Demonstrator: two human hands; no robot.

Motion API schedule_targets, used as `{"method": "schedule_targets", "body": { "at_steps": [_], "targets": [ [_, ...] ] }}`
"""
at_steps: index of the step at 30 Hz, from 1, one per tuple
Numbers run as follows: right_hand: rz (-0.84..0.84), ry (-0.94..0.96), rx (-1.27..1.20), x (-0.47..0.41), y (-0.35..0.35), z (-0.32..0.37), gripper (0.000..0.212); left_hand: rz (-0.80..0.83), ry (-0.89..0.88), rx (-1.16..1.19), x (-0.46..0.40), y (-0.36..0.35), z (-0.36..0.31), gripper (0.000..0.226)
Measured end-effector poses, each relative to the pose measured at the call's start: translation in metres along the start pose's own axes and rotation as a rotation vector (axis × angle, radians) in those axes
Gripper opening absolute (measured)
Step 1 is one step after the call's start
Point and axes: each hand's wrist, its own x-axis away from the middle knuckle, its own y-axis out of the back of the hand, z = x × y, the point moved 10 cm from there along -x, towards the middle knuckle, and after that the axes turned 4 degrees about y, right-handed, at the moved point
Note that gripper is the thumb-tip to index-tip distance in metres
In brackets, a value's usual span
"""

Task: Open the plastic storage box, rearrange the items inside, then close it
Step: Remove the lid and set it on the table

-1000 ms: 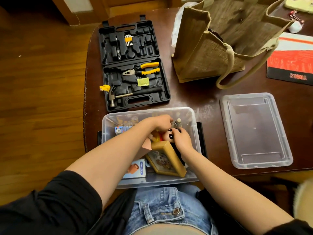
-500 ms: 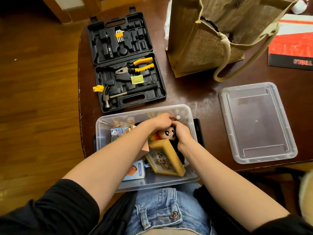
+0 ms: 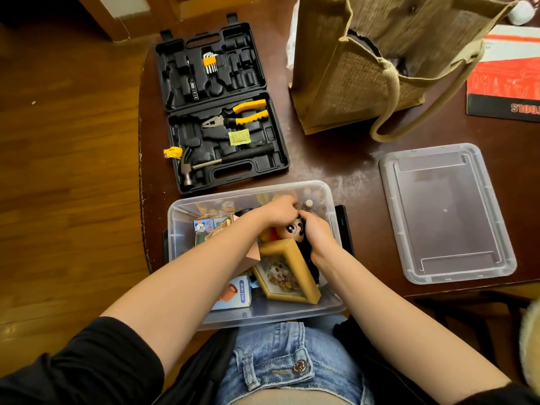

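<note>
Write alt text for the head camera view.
Both hands, left hand and right hand, hold a doll inside an open clear storage box beside a gold picture frame. Its lid lies to the right on the table, behind which sits an open tool case.

Both bare forearms reach forward and converge, the left arm coming in from the lower left, the right from the lower right, each in a black sleeve pushed up near the elbow. The left hand (image 3: 280, 210) is knuckles-up, its fingers curled downward. The right hand (image 3: 317, 233) lies just beside it, back of the hand up, fingers bent down and inward. The fingertips of the two hands meet, touching. What either grip closes on is hidden by the fingers.
</note>
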Motion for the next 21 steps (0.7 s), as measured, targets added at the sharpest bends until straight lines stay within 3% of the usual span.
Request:
{"method": "schedule_targets", "body": {
  "at_steps": [2, 6, 13, 18, 21],
  "targets": [
    [0.054, 0.058, 0.076, 0.006, 0.001, 0.002, 0.032, -0.041, -0.026, -0.130, 0.008, 0.009, 0.001, 0.017],
    [0.139, 0.282, 0.439, 0.021, 0.003, 0.015, 0.045, -0.160, -0.165, -0.305, 0.038, 0.031, 0.000, 0.035],
    [0.168, 0.524, 0.783, 0.038, -0.011, 0.037, 0.053, -0.429, -0.287, -0.183, 0.097, 0.069, 0.036, 0.036],
    [0.225, 0.533, 0.969, 0.036, -0.020, 0.043, 0.044, -0.381, -0.153, 0.031, 0.110, 0.063, 0.093, 0.079],
    [0.214, 0.520, 1.119, 0.032, -0.020, 0.046, 0.040, -0.312, -0.105, -0.024, 0.112, 0.048, 0.111, 0.105]
  ]
}}
